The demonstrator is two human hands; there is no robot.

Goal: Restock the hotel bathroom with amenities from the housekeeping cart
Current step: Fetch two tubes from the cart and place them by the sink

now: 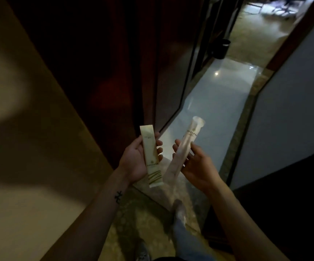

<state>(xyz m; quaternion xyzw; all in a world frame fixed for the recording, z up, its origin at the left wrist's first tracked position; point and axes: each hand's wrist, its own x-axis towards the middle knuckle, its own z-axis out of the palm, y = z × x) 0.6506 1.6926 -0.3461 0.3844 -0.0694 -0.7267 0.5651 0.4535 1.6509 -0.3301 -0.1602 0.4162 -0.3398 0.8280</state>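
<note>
My left hand (135,161) holds a flat cream amenity packet (151,155) with gold stripes near its lower end, fingers curled round its edge. My right hand (195,164) holds a longer translucent white packet (182,149) that slants up to the right, pinched between thumb and fingers. Both packets are held side by side in front of me, above the floor.
A dark wooden door (99,72) stands on the left, beside a beige wall (20,147). A glossy pale floor (214,102) runs ahead along a narrow passage. A black bin (221,48) sits further on. A pale wall (293,102) lines the right. My legs and shoes (180,210) show below.
</note>
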